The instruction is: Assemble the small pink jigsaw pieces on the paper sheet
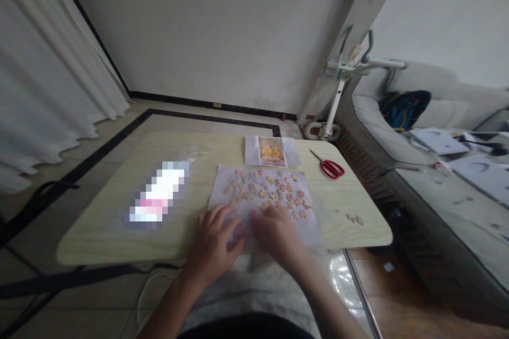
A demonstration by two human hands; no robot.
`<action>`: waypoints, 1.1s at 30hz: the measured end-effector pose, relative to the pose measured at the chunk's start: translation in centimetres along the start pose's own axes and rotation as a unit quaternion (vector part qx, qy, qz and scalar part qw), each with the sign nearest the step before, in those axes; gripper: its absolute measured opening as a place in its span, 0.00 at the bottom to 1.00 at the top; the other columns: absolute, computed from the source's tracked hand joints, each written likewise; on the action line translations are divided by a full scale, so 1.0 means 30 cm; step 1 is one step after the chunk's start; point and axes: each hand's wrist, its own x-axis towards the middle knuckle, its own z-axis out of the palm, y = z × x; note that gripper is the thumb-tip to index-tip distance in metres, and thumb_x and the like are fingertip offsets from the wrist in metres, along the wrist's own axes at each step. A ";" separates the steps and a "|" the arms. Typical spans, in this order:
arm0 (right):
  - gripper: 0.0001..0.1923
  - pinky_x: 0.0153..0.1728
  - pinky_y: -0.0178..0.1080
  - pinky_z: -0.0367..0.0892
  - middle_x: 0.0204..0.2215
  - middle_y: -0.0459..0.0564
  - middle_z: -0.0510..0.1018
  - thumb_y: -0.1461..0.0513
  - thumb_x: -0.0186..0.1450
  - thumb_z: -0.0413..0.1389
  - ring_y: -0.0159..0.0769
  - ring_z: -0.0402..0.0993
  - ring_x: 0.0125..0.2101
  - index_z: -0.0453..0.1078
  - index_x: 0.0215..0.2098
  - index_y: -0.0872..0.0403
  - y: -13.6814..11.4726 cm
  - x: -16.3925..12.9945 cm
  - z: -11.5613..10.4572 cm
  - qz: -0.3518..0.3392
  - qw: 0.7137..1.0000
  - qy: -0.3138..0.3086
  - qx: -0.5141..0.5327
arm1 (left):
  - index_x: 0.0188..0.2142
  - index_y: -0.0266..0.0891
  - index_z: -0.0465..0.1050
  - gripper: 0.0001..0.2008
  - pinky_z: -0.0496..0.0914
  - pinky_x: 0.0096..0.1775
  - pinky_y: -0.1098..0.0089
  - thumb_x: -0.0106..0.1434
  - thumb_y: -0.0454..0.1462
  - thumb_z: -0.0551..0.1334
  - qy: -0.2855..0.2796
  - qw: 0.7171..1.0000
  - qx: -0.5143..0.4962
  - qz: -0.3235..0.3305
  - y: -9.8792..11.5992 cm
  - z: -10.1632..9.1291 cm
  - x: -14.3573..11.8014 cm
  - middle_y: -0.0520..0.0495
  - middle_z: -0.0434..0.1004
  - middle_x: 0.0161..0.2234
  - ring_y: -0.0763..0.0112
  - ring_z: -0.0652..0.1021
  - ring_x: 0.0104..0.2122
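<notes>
A white sheet (316, 233) lies on the pale wooden table, strewn with small orange, yellow and pink jigsaw pieces (284, 188). My left hand (214, 241) rests on the sheet's near left corner, fingers apart, holding nothing that I can see. Beside it, my right hand (276, 230) is over the near middle of the sheet, fingers curled in and pointing left. Its fingertips are blurred, and whatever they pinch is hidden. Just beyond the sheet is a picture card (272, 152) with a yellow figure, on white paper. Several loose pieces (353, 219) lie apart at the table's right.
Red-handled scissors (332, 168) lie at the far right of the table (99, 212). A pixelated bright phone-like object (161, 193) is at left, near clear plastic wrap (194, 154). A grey sofa (397, 143) stands right, and white curtains (51, 53) hang left.
</notes>
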 end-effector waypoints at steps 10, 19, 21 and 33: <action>0.02 0.36 0.38 0.58 0.34 0.48 0.69 0.65 0.63 0.59 0.36 0.63 0.34 0.71 0.35 0.51 0.010 -0.002 0.000 0.003 1.000 0.008 0.015 | 0.41 0.42 0.74 0.09 0.61 0.52 0.48 0.62 0.39 0.62 0.002 1.000 -0.011 -0.001 -0.002 0.002 -0.001 0.41 0.72 0.50 0.51 0.67 0.53; 0.04 0.36 0.39 0.57 0.32 0.48 0.69 0.67 0.63 0.57 0.36 0.62 0.33 0.71 0.33 0.51 0.015 -0.004 0.014 -0.003 1.000 0.007 0.024 | 0.39 0.45 0.75 0.05 0.62 0.52 0.48 0.64 0.39 0.61 -0.025 0.999 -0.016 0.018 -0.005 -0.005 0.000 0.43 0.71 0.51 0.52 0.67 0.53; 0.04 0.36 0.39 0.57 0.33 0.48 0.69 0.67 0.63 0.57 0.36 0.62 0.34 0.71 0.35 0.51 0.016 -0.002 0.016 -0.001 0.999 0.010 0.033 | 0.38 0.45 0.75 0.05 0.62 0.52 0.48 0.64 0.38 0.61 -0.020 0.999 -0.021 0.023 -0.004 -0.008 0.001 0.44 0.71 0.50 0.52 0.67 0.53; 0.15 0.35 0.38 0.61 0.31 0.48 0.70 0.65 0.64 0.58 0.37 0.64 0.33 0.74 0.48 0.47 0.036 -0.006 0.004 0.003 0.998 0.011 0.065 | 0.37 0.47 0.78 0.07 0.63 0.51 0.51 0.65 0.35 0.60 -0.002 0.998 -0.034 0.051 -0.014 0.006 -0.004 0.47 0.73 0.48 0.55 0.68 0.52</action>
